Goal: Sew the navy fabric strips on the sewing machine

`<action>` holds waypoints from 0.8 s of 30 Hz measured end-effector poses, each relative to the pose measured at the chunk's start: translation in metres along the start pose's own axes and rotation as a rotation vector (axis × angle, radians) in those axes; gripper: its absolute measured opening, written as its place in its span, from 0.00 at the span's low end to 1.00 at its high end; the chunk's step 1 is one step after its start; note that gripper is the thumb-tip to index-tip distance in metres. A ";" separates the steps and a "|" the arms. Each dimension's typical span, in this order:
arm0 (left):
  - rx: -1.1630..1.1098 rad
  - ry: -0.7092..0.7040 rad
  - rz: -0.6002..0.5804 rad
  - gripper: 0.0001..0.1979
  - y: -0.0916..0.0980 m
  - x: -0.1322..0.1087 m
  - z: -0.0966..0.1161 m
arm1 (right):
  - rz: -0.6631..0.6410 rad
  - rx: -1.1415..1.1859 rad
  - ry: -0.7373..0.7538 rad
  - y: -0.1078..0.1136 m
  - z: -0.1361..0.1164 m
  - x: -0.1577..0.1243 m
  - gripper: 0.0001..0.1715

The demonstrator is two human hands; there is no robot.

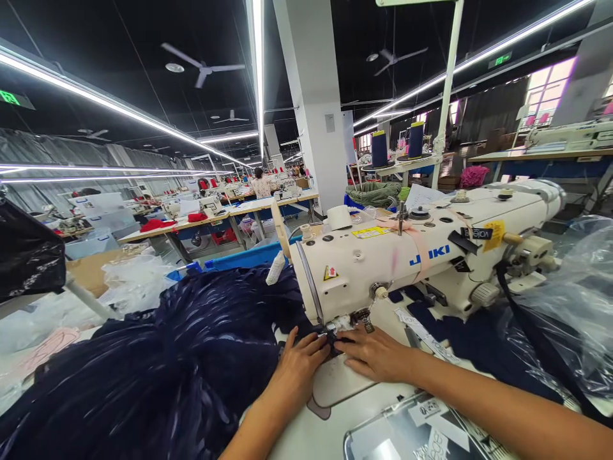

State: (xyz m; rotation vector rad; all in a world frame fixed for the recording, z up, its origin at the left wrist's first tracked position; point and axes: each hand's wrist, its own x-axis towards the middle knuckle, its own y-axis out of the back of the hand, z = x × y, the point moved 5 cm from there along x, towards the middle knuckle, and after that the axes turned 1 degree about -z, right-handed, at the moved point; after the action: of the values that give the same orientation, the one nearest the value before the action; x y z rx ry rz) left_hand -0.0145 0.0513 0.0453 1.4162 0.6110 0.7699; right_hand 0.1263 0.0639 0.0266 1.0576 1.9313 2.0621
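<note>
A white sewing machine (pixel 364 255) stands before me, its needle area low at its left end. At the needle a small piece of navy fabric (pixel 330 348) lies on the machine bed (pixel 340 383). My left hand (pixel 299 364) rests on its left side, fingers stretched out flat and touching it. From the right, my right hand (pixel 376 351) lies with extended fingers on the fabric's other edge, close to the presser foot. The fingertips of both hands are partly hidden beside the foot. A large heap of navy fabric strips (pixel 191 345) spreads to the left of my left hand.
A clear plastic box with labels (pixel 383 441) sits at the table's front. More navy fabric (pixel 483 338) and clear plastic bags (pixel 575 287) lie on the right. A black bag (pixel 29 249) hangs at left. Beyond are a pillar (pixel 316 96), other sewing tables and a seated person (pixel 262 184).
</note>
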 end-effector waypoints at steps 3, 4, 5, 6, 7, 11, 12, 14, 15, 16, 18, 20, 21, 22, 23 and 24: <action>0.008 -0.011 0.033 0.26 0.002 0.002 -0.002 | -0.011 0.067 -0.015 -0.001 0.005 -0.001 0.17; 0.018 -0.020 0.054 0.26 0.003 0.003 -0.002 | -0.013 0.087 -0.019 0.000 0.006 -0.001 0.17; 0.032 -0.034 0.080 0.25 0.003 0.004 -0.002 | -0.017 0.098 -0.029 0.001 0.006 -0.001 0.17; 0.053 -0.047 0.118 0.24 0.004 0.004 -0.001 | -0.023 0.099 -0.047 0.002 0.007 0.000 0.17; 0.083 -0.057 0.163 0.21 0.005 0.005 0.001 | -0.031 0.087 -0.075 0.002 0.008 0.000 0.18; 0.325 0.008 0.271 0.06 0.001 0.005 0.009 | -0.068 -0.044 -0.214 -0.002 0.014 0.003 0.20; 0.394 0.056 0.256 0.07 -0.002 0.005 0.010 | -0.078 -0.081 -0.225 -0.004 0.014 0.003 0.20; 0.497 0.152 0.212 0.07 -0.008 0.003 0.011 | -0.083 -0.150 -0.206 -0.006 0.012 0.005 0.20; 0.527 0.198 0.198 0.09 -0.010 0.003 0.011 | -0.077 -0.180 -0.184 -0.006 0.010 0.006 0.21; 0.542 0.236 0.192 0.11 -0.010 0.002 0.011 | -0.069 -0.204 -0.159 -0.004 0.008 0.006 0.21; 0.537 0.269 0.196 0.15 -0.008 0.003 0.010 | -0.072 -0.226 -0.111 0.002 0.001 0.004 0.20; 0.502 0.255 0.201 0.15 -0.004 0.007 0.008 | -0.113 -0.215 -0.069 0.008 -0.005 0.001 0.17; 0.479 0.234 0.203 0.15 -0.002 0.010 0.007 | -0.138 -0.199 -0.050 0.011 -0.007 -0.001 0.15; 0.460 0.213 0.201 0.14 -0.001 0.013 0.006 | -0.158 -0.179 -0.033 0.013 -0.008 -0.003 0.14; 0.444 0.198 0.194 0.14 0.000 0.015 0.004 | -0.171 -0.157 -0.017 0.015 -0.008 -0.005 0.15; 0.432 0.187 0.184 0.13 0.000 0.017 0.003 | -0.174 -0.139 -0.003 0.015 -0.007 -0.007 0.17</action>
State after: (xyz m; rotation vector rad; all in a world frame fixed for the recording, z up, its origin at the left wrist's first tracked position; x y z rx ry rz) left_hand -0.0014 0.0624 0.0468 1.8276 0.8354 0.9624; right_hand 0.1331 0.0517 0.0383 0.8315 1.7787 2.0628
